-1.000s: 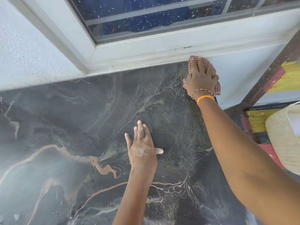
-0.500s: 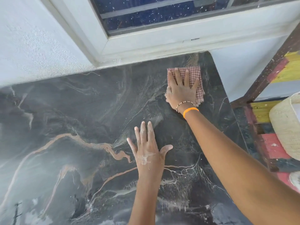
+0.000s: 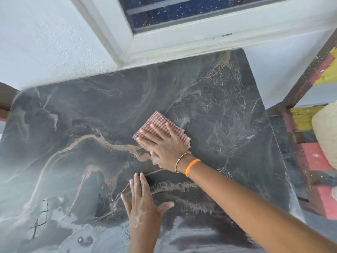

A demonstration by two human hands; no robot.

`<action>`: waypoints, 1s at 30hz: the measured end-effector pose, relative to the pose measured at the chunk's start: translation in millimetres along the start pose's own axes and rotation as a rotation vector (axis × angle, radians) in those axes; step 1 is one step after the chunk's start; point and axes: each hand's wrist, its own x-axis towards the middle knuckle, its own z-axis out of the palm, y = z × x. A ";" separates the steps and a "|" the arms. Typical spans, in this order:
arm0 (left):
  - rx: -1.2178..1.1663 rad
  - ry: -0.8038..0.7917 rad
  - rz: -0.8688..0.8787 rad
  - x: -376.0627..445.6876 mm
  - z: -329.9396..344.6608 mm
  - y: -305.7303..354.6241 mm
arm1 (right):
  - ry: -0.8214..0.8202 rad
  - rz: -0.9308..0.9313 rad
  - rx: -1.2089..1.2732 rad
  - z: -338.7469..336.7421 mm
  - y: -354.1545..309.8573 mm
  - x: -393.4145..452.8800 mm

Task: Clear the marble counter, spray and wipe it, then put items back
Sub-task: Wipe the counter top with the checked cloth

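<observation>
Checked cloth (image 3: 160, 127) lies folded flat on the dark marble worktop (image 3: 218, 110), roughly rectangular. Its long axis runs diagonally, from beside the right hand's little finger down toward the thumb side; one corner points up-left, away from the wrist. Layered edges show at the corner just right of the knuckles.

Right hand (image 3: 164, 145) is spread flat, palm down, fingers fanned and pressing on the cloth. Fingertips reach about the cloth's middle; the far half sticks out beyond them, and the heel of the hand sits off the cloth on bare marble. Beaded bracelet (image 3: 180, 160) and orange band (image 3: 191, 167) on that wrist.

Left hand (image 3: 142, 203) is also open, flat on the worktop, fingers together and pointing away, thumb out to the right. It holds nothing. It sits just below the right wrist, close but not touching; the cloth is beyond its fingertips, well apart.

Versus 0.5 s ago: cloth and right hand have come off the far strip near the window frame (image 3: 182, 44) and now sit nearer the slab's middle, close to the tan vein (image 3: 109, 143). The fingers then pointed straight at the wall; now they angle up-left. Left hand is planted in much the same spot. Pale smears cover the marble near the left forearm.

Woven basket (image 3: 326, 134) and painted wooden frame (image 3: 313, 157) sit right of the right forearm.
</observation>
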 end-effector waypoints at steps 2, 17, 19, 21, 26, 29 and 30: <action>0.085 -0.060 0.009 -1.7 2.2 0.5 | 0.039 0.134 -0.017 -7.2 35.1 -10.7; 0.062 0.091 0.171 -7.6 8.9 -26.1 | 0.200 0.949 0.026 -1.8 46.4 -113.9; 0.000 0.101 0.171 -12.9 10.3 -39.6 | 0.185 0.836 0.023 6.0 9.6 -91.2; -0.014 0.094 0.162 -17.5 11.9 -51.6 | 0.178 0.702 0.051 12.7 -26.4 -63.6; 0.047 0.044 0.117 -30.2 12.5 -73.2 | 0.054 0.284 0.074 25.7 -105.1 -32.4; 0.095 -0.001 0.124 -36.1 12.6 -77.0 | 0.014 0.110 0.044 29.2 -107.1 -53.4; 0.117 -0.014 0.137 -36.9 13.8 -77.5 | 0.014 0.093 0.032 29.0 -99.6 -63.6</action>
